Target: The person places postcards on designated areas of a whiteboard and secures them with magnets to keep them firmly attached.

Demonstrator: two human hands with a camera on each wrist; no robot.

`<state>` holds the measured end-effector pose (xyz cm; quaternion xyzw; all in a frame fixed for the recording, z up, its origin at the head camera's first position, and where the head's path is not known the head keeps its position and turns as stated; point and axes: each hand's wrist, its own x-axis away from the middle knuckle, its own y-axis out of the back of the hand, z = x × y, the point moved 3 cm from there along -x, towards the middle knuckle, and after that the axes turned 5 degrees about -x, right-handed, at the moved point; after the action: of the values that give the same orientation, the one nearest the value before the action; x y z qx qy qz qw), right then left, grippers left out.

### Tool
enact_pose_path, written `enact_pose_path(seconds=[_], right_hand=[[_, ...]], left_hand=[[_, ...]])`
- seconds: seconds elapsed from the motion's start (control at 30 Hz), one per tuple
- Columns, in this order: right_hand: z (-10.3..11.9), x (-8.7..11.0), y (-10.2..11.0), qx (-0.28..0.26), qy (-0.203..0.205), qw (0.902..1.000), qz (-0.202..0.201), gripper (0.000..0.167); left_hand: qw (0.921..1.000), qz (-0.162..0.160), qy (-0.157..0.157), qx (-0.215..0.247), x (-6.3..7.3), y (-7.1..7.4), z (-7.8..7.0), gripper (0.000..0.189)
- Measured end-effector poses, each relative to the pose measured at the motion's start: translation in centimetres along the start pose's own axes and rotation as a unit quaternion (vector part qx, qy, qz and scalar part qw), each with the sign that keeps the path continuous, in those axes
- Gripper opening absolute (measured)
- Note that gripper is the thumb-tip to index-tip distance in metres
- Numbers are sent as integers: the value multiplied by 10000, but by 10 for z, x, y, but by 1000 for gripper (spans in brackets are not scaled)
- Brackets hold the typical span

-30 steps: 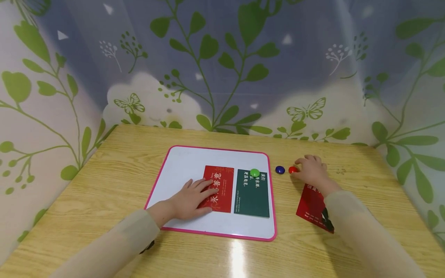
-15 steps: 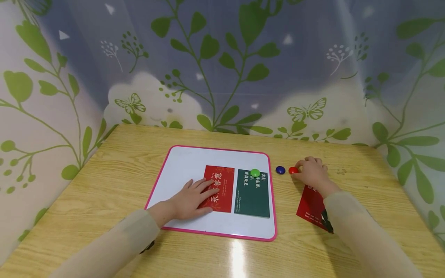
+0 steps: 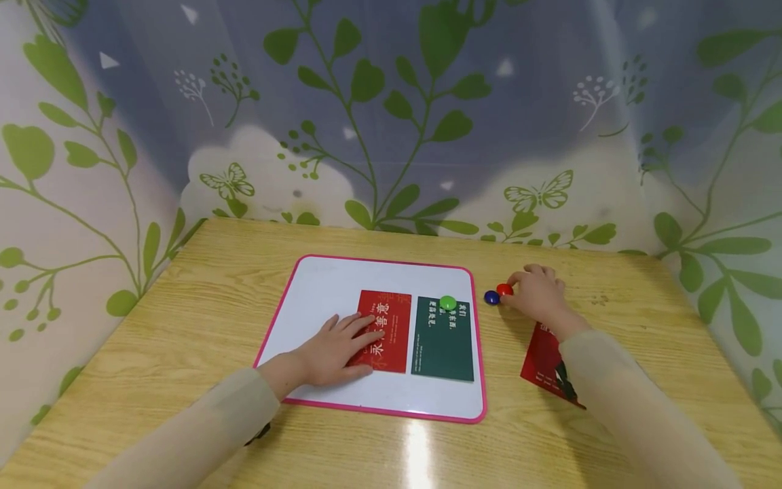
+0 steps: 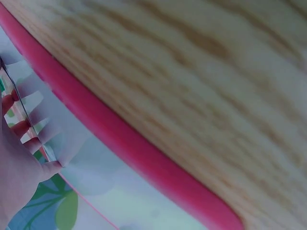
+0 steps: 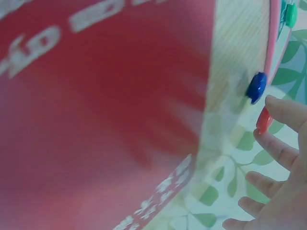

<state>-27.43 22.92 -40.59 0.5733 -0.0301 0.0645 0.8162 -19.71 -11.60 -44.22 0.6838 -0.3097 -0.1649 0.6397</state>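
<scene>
Right fingers pinch the red disc (one of three), left fingers spread across one of two red cards.

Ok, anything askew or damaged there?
The loose red card lies crooked on the table, off the whiteboard, whose green card sits nearly square to its frame. No damage shows, but the right sleeve hides part of the loose card.
</scene>
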Motion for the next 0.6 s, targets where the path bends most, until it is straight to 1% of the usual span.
enact_pose_path(seconds=[0.33,0.6], right_hand=[[27,-4,1,94,133,9997,-158,43],[45,-7,0,148,286,9994,-123,39]], left_hand=[[10000,-15,-5,4,-1,1,-1,69],[10000,-9,24,-29,-1,0,0,69]])
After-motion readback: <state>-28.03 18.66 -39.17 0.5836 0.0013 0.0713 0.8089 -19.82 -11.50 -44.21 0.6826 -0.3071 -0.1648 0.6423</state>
